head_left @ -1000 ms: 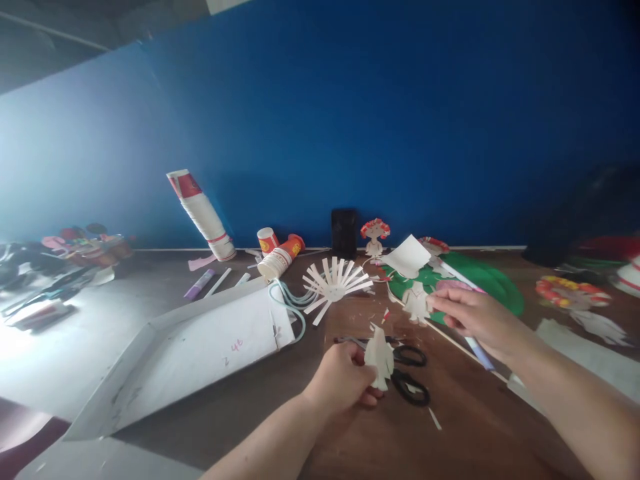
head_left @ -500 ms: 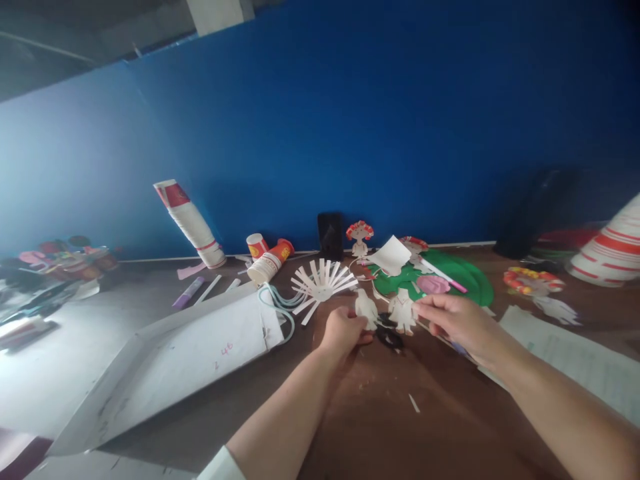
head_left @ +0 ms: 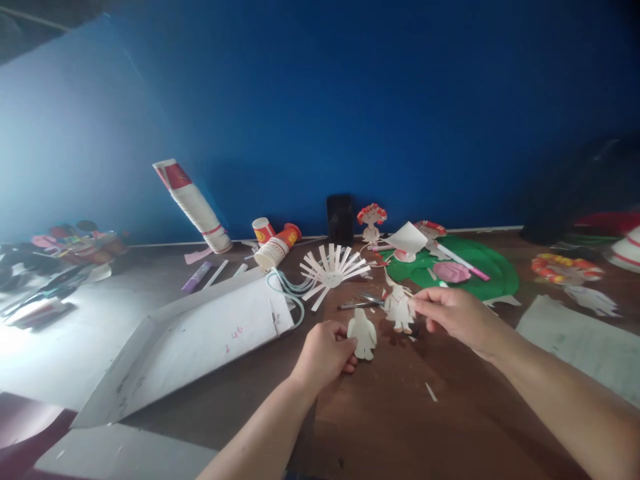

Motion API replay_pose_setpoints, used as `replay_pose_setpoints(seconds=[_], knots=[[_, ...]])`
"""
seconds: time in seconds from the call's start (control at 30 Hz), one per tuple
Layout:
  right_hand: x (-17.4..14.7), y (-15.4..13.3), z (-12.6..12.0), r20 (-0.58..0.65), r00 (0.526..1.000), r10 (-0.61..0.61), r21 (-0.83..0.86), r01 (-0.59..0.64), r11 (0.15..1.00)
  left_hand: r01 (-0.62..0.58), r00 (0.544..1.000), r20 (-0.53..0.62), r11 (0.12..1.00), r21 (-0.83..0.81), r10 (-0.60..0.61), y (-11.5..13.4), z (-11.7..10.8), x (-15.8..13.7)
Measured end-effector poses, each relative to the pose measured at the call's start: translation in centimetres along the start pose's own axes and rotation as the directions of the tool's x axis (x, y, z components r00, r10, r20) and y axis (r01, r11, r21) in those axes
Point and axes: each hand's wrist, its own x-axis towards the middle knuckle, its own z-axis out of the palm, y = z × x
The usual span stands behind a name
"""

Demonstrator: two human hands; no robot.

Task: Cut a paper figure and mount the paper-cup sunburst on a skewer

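My left hand pinches a plain white paper doll cutout by its left edge, low over the table. My right hand grips another paper doll cutout, with drawn lines at its neck, by its right side. Behind the two cutouts lie scissors, their handles mostly hidden by the right cutout. Just beyond sits a white paper piece cut into fanned strips, with a small drawn face.
A white box with pale blue cord lies left, near stacked paper cups and a purple glue stick. Behind are a black phone, a finished paper doll and green paper. Printed sheets lie right.
My left hand has drawn the plain cutout nearer and lower, away from the other one. The scissors now show more between them. The view has shifted slightly.
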Motion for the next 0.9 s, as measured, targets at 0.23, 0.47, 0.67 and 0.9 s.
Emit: replay_pose_setpoints(seconds=[0.23,0.47,0.67,0.9], knots=[[0.2,-1.0,1.0,0.03,1.0,0.007,-0.038,-0.006,0.999,-0.053,0.998,-0.013,0.995,0.087,0.054,-0.7,0.0,-1.0],[0.2,-1.2,2.5,0.114,0.993,0.016,-0.034,-0.012,0.999,-0.305,0.896,-0.181,0.859,0.411,0.405,-1.7,-1.5,-1.2],[0.0,-2.4,3.6,0.153,0.988,-0.027,-0.064,0.037,0.997,-0.293,0.94,-0.123,0.938,0.183,0.318,0.1,-2.7,-0.3],[0.4,-3.4,4.6,0.195,0.981,0.002,-0.052,0.008,0.999,-0.152,0.982,0.103,0.988,-0.039,0.156,1.3,-3.5,3.4]])
